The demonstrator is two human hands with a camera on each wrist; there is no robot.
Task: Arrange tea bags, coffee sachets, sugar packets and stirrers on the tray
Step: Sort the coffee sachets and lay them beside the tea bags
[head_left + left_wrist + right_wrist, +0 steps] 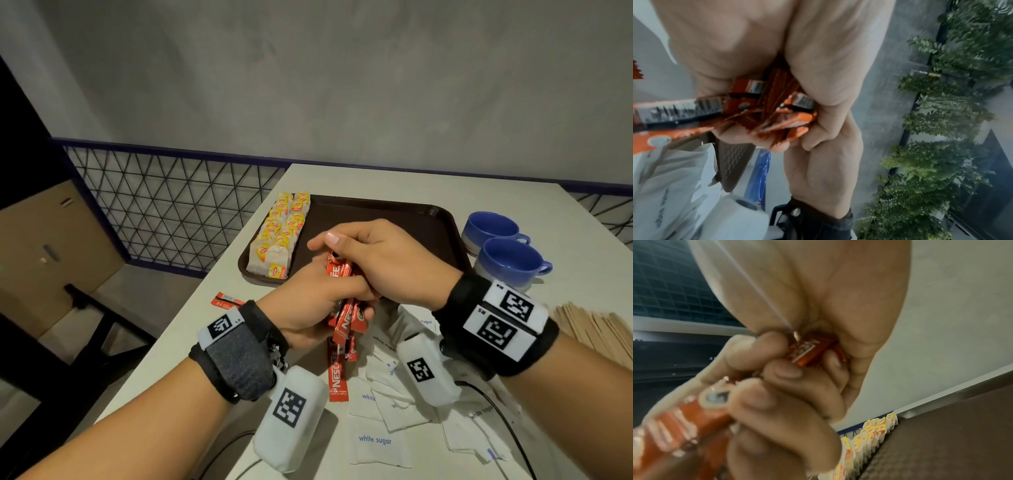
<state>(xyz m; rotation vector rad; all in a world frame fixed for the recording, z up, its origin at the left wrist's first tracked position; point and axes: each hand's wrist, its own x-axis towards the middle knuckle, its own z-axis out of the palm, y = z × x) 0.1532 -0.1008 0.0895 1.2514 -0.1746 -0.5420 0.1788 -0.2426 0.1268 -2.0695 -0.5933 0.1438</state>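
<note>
Brown and finely textured, the plastic tray is your landmark, a rounded rectangle on a pale table. Tea bags, papery pouches with yellow tags, stand in overlapping rows along the tray's left side, so that part looks done. The rest of the tray is bare.

Your hands meet above the tray's near edge. Your left hand is wrapped round a bundle of coffee sachets, slim glossy red sticks with crimped ends. Your right hand closes over the top of the same bundle, thumb and fingers curled on it, seemingly squaring it up. None of the bundle touches the tray yet.

Nearer to you than the tray, one sachet lies flat on the table, and another lies off the tray's near left corner. Flat white paper sugar packets are scattered loosely nearer you, and thin pale wooden stirrers are heaped to the near right. Sachets, sugar and stirrers all remain to be placed.

Two glossy blue cups stand just right of the tray.
</note>
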